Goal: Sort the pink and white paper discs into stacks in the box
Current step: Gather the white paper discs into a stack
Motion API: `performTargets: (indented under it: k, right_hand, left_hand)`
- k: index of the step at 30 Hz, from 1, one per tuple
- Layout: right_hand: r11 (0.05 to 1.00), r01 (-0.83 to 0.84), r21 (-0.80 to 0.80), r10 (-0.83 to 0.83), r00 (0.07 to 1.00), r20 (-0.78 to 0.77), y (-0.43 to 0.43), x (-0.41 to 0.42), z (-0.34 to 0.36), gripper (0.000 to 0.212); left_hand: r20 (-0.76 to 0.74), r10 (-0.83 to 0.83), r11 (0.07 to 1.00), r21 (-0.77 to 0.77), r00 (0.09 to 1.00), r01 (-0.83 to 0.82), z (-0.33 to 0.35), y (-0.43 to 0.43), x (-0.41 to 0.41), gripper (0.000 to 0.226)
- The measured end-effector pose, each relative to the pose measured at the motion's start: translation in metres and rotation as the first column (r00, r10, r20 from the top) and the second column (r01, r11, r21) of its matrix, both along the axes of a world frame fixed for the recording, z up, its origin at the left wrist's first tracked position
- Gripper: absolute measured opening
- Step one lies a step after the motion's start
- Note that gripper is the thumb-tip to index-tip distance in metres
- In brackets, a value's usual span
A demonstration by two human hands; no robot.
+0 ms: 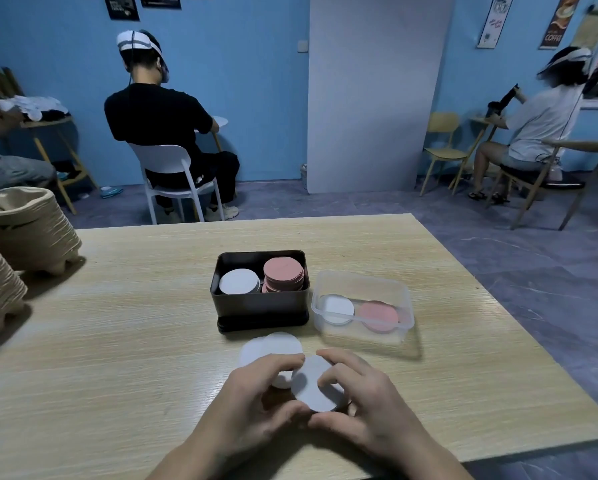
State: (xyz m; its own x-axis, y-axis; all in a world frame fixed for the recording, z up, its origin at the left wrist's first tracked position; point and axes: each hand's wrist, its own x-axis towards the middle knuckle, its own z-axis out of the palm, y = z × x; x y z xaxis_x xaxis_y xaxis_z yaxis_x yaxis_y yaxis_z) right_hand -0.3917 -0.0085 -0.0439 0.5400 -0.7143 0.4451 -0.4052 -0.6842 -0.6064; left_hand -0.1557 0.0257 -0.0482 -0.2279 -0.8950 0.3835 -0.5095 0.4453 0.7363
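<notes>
L hand (256, 393) & R hand (363, 400): both grips clamped on 1 white disc stack (316, 388) above bench (117, 341). Loose white discs (276, 344) just beyond, black box (261, 306) farther.

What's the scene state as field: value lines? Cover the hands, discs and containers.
left hand: grips held white discs from the left
right hand: grips the same discs from the right
loose white discs: overlapping on table, in front of black box
black box contents: white stack left, pink stack right
clear container: right of the box; white disc left, pink disc right
pulp trays: stacked, table's far left
</notes>
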Motion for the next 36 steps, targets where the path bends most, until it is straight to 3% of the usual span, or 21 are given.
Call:
performTargets:
  k: [11, 18, 23, 28, 32, 36]
  right_hand:
    - [0.999, -0.054, 0.004, 0.055, 0.998, -0.030, -0.006, 0.011, 0.014, 0.042]
    - [0.988, -0.141, -0.066, 0.127, 0.974, -0.189, -0.025, 0.039, 0.034, 0.035]
    - [0.977, -0.199, -0.077, 0.182, 0.965, -0.190, -0.041, 0.057, 0.060, 0.031]
    - [0.981, -0.155, -0.119, 0.138, 0.981, -0.139, -0.074, 0.074, 0.088, 0.032]
    - [0.985, -0.093, -0.145, 0.074, 0.989, -0.129, -0.110, 0.093, 0.100, 0.033]
    - [0.995, -0.036, -0.098, 0.019, 0.986, -0.166, -0.144, 0.114, 0.097, 0.035]
  left_hand:
    - [-0.059, 0.051, 0.998, 0.038, 0.997, -0.048, -0.005, 0.000, 0.011, 0.062]
    - [0.070, 0.098, 0.986, -0.144, 0.993, -0.088, 0.011, -0.005, 0.038, 0.051]
    - [0.095, 0.121, 0.963, -0.252, 0.988, -0.094, 0.025, -0.015, 0.058, 0.044]
    - [0.148, 0.180, 0.949, -0.288, 0.973, -0.131, 0.046, -0.033, 0.085, 0.036]
    - [0.252, 0.340, 0.903, -0.356, 0.906, -0.240, 0.044, -0.051, 0.102, 0.046]
    - [0.286, 0.373, 0.905, -0.323, 0.882, -0.278, 0.030, -0.059, 0.107, 0.054]
